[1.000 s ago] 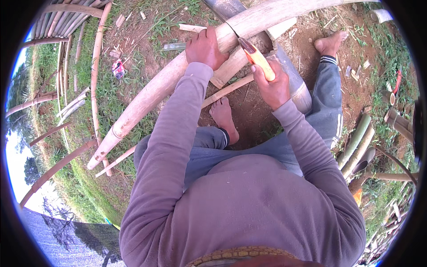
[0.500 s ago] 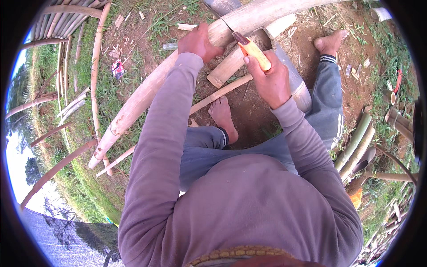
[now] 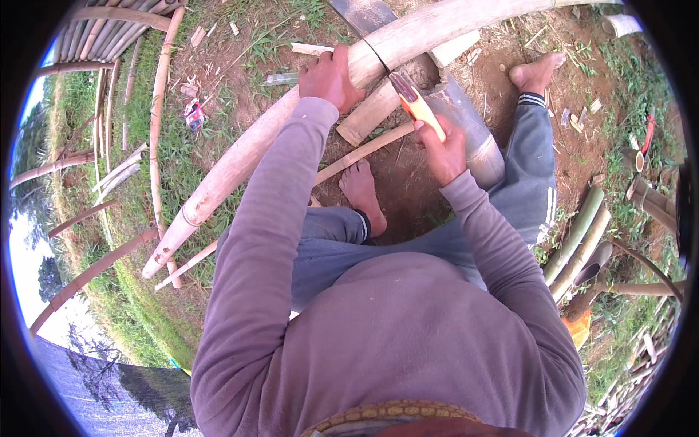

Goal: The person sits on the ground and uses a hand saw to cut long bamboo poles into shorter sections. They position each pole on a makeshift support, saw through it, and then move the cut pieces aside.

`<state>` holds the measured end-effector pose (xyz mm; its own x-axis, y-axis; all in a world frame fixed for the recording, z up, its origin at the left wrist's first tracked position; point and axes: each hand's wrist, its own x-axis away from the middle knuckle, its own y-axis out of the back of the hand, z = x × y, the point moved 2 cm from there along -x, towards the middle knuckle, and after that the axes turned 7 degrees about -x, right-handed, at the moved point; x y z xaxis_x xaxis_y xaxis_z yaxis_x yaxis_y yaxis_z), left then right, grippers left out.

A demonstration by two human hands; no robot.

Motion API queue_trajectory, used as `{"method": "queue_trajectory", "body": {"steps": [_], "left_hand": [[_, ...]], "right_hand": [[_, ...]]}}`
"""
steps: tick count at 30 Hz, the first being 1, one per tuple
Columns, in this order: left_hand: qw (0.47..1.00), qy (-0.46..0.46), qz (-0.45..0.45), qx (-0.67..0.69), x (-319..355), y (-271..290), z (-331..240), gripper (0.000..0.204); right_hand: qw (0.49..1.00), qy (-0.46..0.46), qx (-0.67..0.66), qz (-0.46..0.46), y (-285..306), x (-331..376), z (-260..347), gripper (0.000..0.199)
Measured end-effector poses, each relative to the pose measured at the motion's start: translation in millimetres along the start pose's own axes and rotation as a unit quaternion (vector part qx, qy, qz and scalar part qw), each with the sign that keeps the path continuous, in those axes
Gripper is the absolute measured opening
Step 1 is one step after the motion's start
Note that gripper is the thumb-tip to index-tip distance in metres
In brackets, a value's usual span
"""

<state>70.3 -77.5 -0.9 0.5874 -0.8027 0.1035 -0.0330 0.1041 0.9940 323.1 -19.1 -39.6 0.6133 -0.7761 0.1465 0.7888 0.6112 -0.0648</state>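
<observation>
Currently the long bamboo pole (image 3: 291,124) is lying slantwise across the dirt in front of the seated person, resting on a shorter bamboo block (image 3: 378,109). Compared with half a second earlier, the saw (image 3: 408,98) is sitting lower along the cut. The right hand (image 3: 440,149) is gripping its yellow handle; the left hand (image 3: 331,76) is clamping the pole. The blade's far end is running out of view.
</observation>
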Motion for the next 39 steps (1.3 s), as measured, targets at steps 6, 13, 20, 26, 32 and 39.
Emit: {"method": "queue_trajectory", "body": {"steps": [6,13,20,26,32,39], "left_hand": [[0.993,-0.008,0.073,0.091,-22,22,26,0.098],[0.983,-0.033,0.115,0.142,-78,21,68,0.103],[0.952,-0.023,0.183,0.243,-106,-20,87,0.110],[0.993,-0.006,0.088,0.083,-62,-19,68,0.106],[0.999,0.032,0.018,-0.035,-50,-18,59,0.106],[0.998,-0.002,0.056,0.039,-67,-23,79,0.097]], "right_hand": [[0.998,0.042,-0.036,-0.012,-13,-3,33,0.027],[0.960,0.279,-0.017,0.024,-16,-26,115,0.024],[0.987,0.158,0.008,-0.026,34,-7,50,0.022],[0.988,0.152,0.017,-0.022,31,13,16,0.023],[0.979,0.189,0.079,0.014,10,16,22,0.020],[0.970,0.196,0.140,0.023,-11,-1,-6,0.020]]}}
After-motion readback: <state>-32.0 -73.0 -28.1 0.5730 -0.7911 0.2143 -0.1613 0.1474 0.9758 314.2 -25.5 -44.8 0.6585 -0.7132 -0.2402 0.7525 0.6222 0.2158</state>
